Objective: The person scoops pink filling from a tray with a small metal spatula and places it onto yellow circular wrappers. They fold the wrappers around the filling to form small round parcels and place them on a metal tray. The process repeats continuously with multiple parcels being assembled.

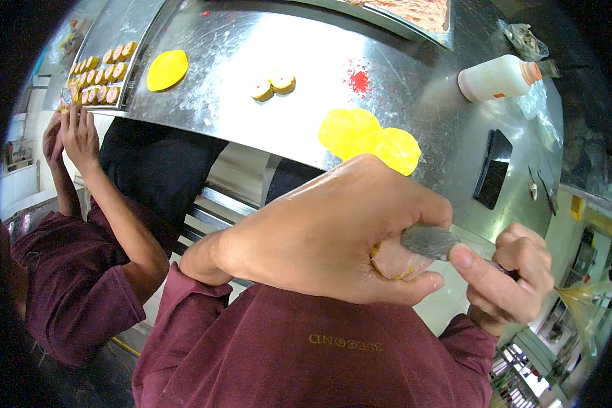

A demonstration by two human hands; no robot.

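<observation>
My left hand [333, 231] is curled round a dumpling [393, 264], whose pale pink filling and a bit of yellow wrapper show between thumb and forefinger. In my right hand [513, 272] is a small spatula, gripped by its handle. The spatula's grey blade [428, 242] lies against the filling's top. Just beyond my left hand, round yellow wrappers [367, 136] overlap on the steel table [217, 88]. Two finished-looking dumplings [273, 84] stand side by side farther back, near a scatter of small red bits [359, 81].
A co-worker's hands [75, 136] work at the left beside a tray [130, 68] with rows of dumplings. Another yellow wrapper pile [168, 70] lies near it. At the back is a pan of pink filling [415, 12]. A white bottle [496, 78] and a black phone-like slab [493, 168] are at right.
</observation>
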